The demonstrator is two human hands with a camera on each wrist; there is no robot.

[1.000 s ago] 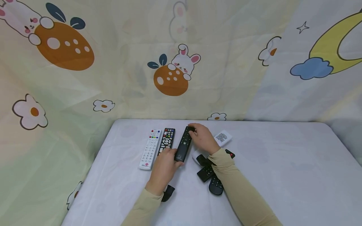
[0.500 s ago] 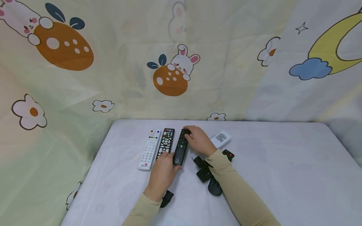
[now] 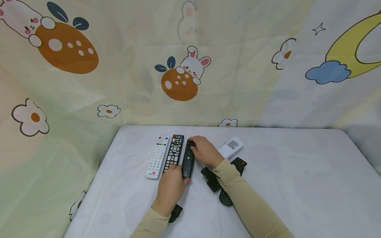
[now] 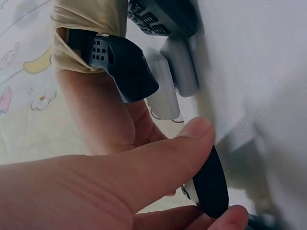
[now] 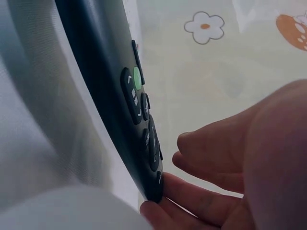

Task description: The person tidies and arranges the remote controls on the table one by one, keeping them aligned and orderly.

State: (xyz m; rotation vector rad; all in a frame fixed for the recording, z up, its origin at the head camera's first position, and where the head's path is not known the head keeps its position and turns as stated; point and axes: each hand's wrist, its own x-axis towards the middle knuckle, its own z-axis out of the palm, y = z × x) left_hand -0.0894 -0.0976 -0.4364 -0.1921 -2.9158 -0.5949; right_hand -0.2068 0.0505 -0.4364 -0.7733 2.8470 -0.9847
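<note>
A slim black remote control [image 3: 187,167] lies between both hands, roughly lengthwise away from me. My left hand [image 3: 171,186] pinches its near end; in the left wrist view the thumb [image 4: 194,134] is on one edge and fingertips on the other. At the far end my right hand [image 3: 206,152] holds the remote, and the right wrist view shows its fingertips [image 5: 160,211] at the tip. To the left is a black remote with white-ringed buttons [image 3: 173,150], its near end partly hidden by my left fingers. Beyond it lies a white remote [image 3: 157,157], nearly parallel.
Right of my right hand is a white item with a printed square code [image 3: 232,147]. Several dark remotes, including one with red buttons [image 3: 239,163] and a round-ended one [image 3: 225,198], lie partly under my right forearm. A patterned cloth [image 3: 238,82] hangs behind the white table [image 3: 297,178].
Both hands have brought the slim black remote left and toward me, close beside the other two remotes. More of the white item and red-buttoned remote now shows.
</note>
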